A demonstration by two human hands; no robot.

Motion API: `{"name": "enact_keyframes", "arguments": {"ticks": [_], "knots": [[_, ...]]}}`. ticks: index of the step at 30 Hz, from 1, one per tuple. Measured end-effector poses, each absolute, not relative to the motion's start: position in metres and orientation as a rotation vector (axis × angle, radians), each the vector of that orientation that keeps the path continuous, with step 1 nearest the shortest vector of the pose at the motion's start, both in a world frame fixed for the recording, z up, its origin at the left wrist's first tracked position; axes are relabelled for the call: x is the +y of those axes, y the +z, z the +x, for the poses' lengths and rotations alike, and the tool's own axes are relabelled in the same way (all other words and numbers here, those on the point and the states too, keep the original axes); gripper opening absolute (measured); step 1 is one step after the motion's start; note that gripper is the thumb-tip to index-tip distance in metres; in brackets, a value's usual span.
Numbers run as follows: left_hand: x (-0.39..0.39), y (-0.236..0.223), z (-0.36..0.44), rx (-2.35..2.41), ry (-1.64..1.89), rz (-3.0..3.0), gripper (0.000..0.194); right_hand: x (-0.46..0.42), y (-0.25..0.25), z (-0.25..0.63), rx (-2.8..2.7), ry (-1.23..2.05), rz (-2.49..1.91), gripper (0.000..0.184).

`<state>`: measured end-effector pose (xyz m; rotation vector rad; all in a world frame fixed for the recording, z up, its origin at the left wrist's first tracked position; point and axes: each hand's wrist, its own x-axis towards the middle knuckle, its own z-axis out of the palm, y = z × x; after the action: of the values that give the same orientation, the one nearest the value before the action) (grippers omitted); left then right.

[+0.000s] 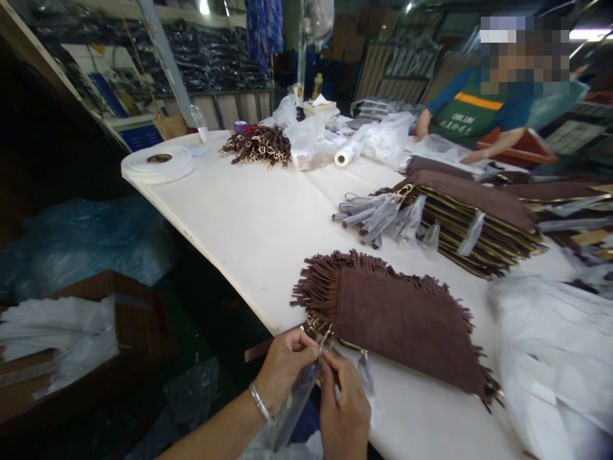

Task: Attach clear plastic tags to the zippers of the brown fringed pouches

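Note:
A brown fringed suede pouch (393,319) lies flat on the white table (249,236) near its front edge. Gold clasps (325,335) stick out at its lower left corner. Just below them, my left hand (290,361) pinches the top of a clear plastic sleeve (299,396) that hangs over the table edge. My right hand (342,396) is closed on the same sleeve, fingertips almost meeting those of the left. Whatever is inside the sleeve is hard to make out. A small wrapped zip pull (365,370) hangs from the pouch's gold zip.
Stacked brown pouches (474,211) with wrapped straps lie beyond, at right. Crumpled white plastic bags (541,358) fill the right front. A white tape roll (158,163) and a heap of straps (258,144) sit further back. A carton (138,313) stands below left. A co-worker (474,115) stands across the table.

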<state>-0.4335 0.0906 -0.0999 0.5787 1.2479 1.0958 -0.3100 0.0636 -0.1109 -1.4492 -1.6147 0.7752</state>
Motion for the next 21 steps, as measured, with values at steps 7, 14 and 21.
{"name": "enact_keyframes", "arguments": {"ticks": [7,14,21], "knots": [[0.088,-0.103,-0.43,1.185,1.128,0.485,0.017,0.063,-0.106,-0.31,-1.4,1.022,-1.522,0.029],[0.082,-0.11,-0.432,1.322,1.169,0.74,0.007,0.069,-0.104,-0.314,-1.338,1.095,-1.595,0.034],[0.079,-0.096,-0.433,1.335,1.147,0.857,0.009,0.071,-0.108,-0.313,-1.443,1.006,-1.636,0.032]]}}
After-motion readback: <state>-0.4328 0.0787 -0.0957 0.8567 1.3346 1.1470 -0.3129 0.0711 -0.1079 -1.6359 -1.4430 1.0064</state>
